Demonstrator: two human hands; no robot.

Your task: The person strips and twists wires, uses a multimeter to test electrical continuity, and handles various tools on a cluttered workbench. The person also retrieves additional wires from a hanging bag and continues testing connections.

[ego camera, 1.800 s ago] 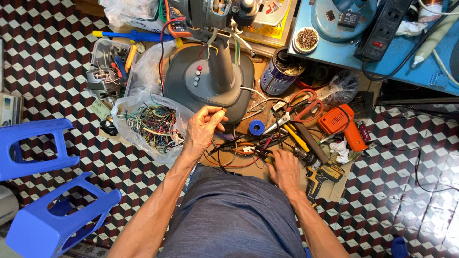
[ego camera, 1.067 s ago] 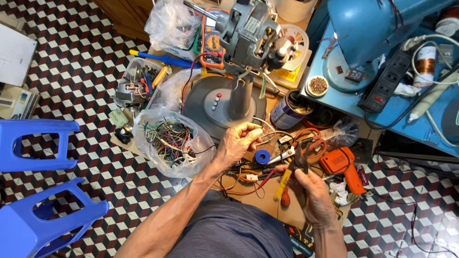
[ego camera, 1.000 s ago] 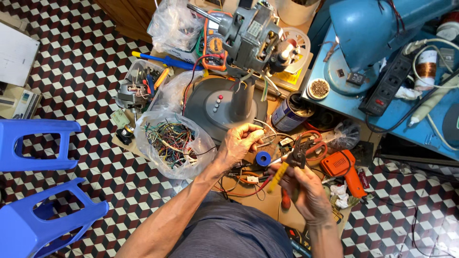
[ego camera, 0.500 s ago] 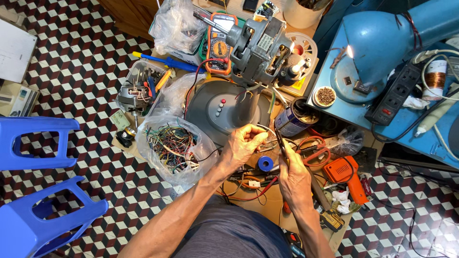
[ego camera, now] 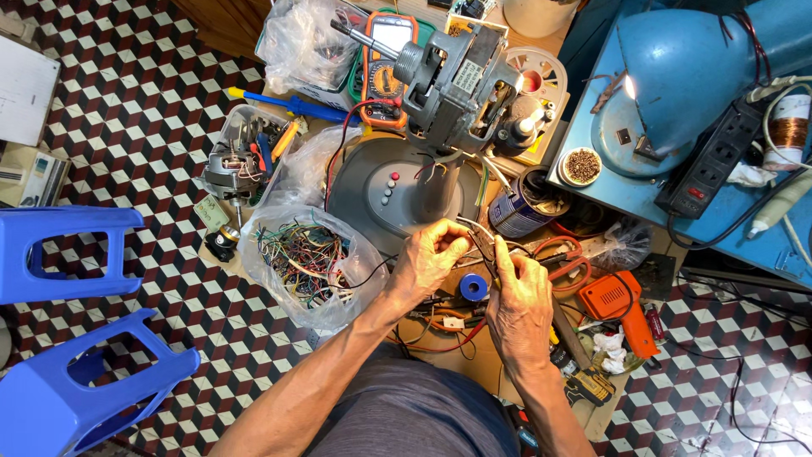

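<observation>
my left hand point(ego camera: 427, 258) curls shut around a bundle of thin wires point(ego camera: 474, 227) that trail down from the grey motor point(ego camera: 457, 80), thumb and fingertips pinched so the loose ends stay bunched and steady. my right hand point(ego camera: 518, 296) closes beside it, fingers pressed to the same wires from the other side; a slim dark tool seems to run up from this grip, though i cannot tell its kind. both hands meet just in front of the grey fan base point(ego camera: 385, 182), close to my body, where the leads are short enough to reach without pulling on the motor.

the motor sits raised on the base's neck, shaft tilted up and away, leaving its underside wiring exposed to me. a blue tape roll point(ego camera: 474, 287) lies on the surface directly between my wrists, within easy reach. red-handled scissors point(ego camera: 565, 258) and an orange hand tool point(ego camera: 622, 300) rest just right of my right hand. a clear bag of coloured wire scraps point(ego camera: 300, 254) gapes open at my left, beside the base. a multimeter point(ego camera: 387, 63) stands behind the motor, its red lead looping forward. a blue lamp point(ego camera: 685, 72) shines from the right, and two blue plastic stools point(ego camera: 68, 322) stand well apart on the checkered floor point(ego camera: 127, 101).
</observation>
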